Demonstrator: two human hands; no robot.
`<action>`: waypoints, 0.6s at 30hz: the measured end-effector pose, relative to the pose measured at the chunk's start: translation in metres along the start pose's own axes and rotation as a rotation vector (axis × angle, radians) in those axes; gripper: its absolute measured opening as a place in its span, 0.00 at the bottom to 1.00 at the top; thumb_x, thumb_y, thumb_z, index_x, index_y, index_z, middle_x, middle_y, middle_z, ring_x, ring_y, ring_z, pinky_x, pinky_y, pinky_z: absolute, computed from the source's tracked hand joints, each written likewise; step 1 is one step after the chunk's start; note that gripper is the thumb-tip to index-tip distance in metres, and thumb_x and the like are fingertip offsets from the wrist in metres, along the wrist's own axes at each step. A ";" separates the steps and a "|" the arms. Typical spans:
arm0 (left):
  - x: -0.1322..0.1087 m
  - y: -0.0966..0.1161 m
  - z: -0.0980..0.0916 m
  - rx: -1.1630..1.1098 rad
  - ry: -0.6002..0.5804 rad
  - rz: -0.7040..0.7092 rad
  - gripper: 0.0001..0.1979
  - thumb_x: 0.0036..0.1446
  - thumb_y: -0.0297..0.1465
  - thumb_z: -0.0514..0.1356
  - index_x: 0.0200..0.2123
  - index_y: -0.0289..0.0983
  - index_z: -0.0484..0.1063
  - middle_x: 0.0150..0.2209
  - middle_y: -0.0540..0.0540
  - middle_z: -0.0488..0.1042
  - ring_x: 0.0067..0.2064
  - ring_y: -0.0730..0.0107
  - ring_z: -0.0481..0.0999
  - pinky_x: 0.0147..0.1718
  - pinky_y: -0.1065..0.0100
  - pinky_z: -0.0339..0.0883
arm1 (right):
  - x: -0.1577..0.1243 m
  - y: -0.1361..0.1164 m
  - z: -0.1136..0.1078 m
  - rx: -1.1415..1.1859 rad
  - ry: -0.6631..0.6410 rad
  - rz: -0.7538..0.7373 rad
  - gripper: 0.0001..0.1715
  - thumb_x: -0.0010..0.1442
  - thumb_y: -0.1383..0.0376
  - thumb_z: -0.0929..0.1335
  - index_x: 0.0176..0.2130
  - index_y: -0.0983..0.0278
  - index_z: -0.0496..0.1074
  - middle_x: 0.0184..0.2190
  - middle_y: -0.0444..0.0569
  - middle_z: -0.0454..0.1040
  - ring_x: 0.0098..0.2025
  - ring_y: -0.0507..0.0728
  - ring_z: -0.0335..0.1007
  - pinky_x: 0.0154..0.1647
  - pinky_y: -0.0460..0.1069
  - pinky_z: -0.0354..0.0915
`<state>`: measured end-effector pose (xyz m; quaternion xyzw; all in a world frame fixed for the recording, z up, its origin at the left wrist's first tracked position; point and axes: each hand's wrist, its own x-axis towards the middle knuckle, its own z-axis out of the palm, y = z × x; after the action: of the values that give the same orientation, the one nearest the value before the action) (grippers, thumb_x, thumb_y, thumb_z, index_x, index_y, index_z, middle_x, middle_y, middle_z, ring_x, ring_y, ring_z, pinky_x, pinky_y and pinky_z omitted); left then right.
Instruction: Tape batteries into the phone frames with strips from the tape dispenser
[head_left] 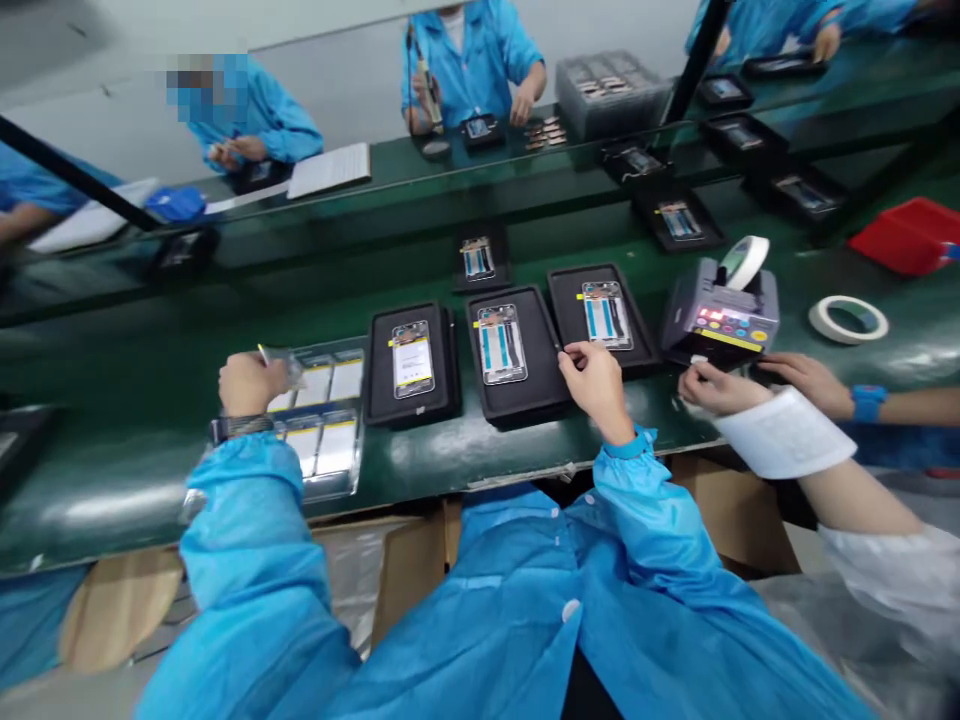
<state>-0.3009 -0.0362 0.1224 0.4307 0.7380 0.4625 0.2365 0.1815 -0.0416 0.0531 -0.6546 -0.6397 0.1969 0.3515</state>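
Observation:
My left hand (251, 384) is closed above the left side of a clear plastic blister tray (357, 440) of white phone batteries (339, 445). A see-through piece with a yellow edge (262, 352) shows at its fingers, too blurred to name. My right hand (596, 388) pinches the right edge of the middle black tray (536, 385). In that tray lies an open phone body (502, 344) with blue strips. A left black tray (379, 385) carries a phone body with a white battery (413, 362) in it. The right black tray (637, 345) holds another phone body (607, 315).
A tape dispenser (720, 310) stands to the right, with a co-worker's hands (720, 390) at its front. Beyond are a tape roll (849, 320) and a red bin (907, 236). More black trays (679, 220) lie farther back. Several people in blue work across the bench.

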 end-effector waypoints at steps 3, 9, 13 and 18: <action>-0.027 0.008 0.008 0.037 0.197 -0.033 0.02 0.53 0.24 0.65 0.30 0.35 0.74 0.19 0.54 0.70 0.33 0.61 0.81 0.43 0.54 0.79 | 0.000 0.000 0.005 0.005 0.005 0.030 0.15 0.62 0.58 0.66 0.42 0.62 0.78 0.38 0.56 0.80 0.37 0.59 0.72 0.43 0.55 0.65; -0.105 0.042 0.108 -0.459 -0.232 0.008 0.19 0.46 0.34 0.72 0.42 0.35 0.77 0.34 0.46 0.82 0.36 0.61 0.82 0.35 0.63 0.80 | -0.003 -0.014 0.005 -0.066 0.117 -0.015 0.13 0.62 0.62 0.66 0.43 0.66 0.76 0.38 0.55 0.78 0.41 0.62 0.70 0.47 0.56 0.64; -0.125 0.058 0.170 -0.538 -0.386 -0.072 0.20 0.47 0.36 0.72 0.42 0.35 0.75 0.39 0.41 0.83 0.41 0.54 0.84 0.34 0.60 0.80 | 0.005 -0.043 0.011 -0.204 0.005 -0.133 0.12 0.67 0.62 0.64 0.41 0.65 0.76 0.39 0.57 0.77 0.45 0.65 0.69 0.48 0.57 0.63; -0.121 0.057 0.201 -0.562 -0.401 -0.101 0.18 0.50 0.34 0.71 0.43 0.35 0.73 0.41 0.40 0.83 0.43 0.53 0.84 0.40 0.55 0.81 | 0.030 -0.070 0.030 -0.460 -0.202 -0.171 0.15 0.67 0.62 0.67 0.44 0.72 0.76 0.45 0.69 0.77 0.50 0.70 0.69 0.50 0.59 0.61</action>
<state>-0.0646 -0.0316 0.0742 0.3943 0.5411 0.5414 0.5085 0.1147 -0.0103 0.0888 -0.6379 -0.7524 0.0802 0.1430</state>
